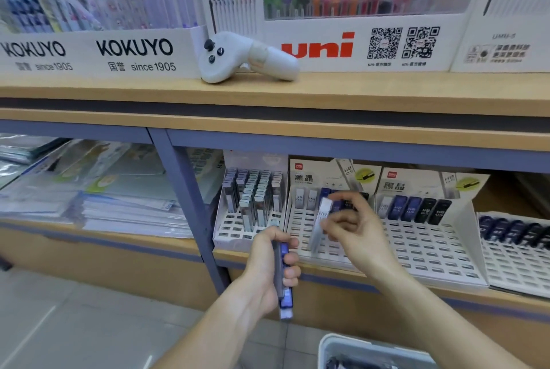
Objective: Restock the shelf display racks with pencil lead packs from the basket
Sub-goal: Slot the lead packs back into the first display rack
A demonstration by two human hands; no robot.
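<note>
Starting nearest us, the basket (324, 347) sits at the bottom edge (contents blurred). Above it, our left hand (272, 267) grips several blue lead packs (285, 276) upright, while our right hand (354, 228) pinches one clear pack (320, 224) over the middle display rack (324, 245), whose back row holds a few packs.

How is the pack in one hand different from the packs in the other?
The right hand pinches one clear pack over the middle rack. The left hand grips several blue packs lower, away from the rack. All are slim and upright.
</note>
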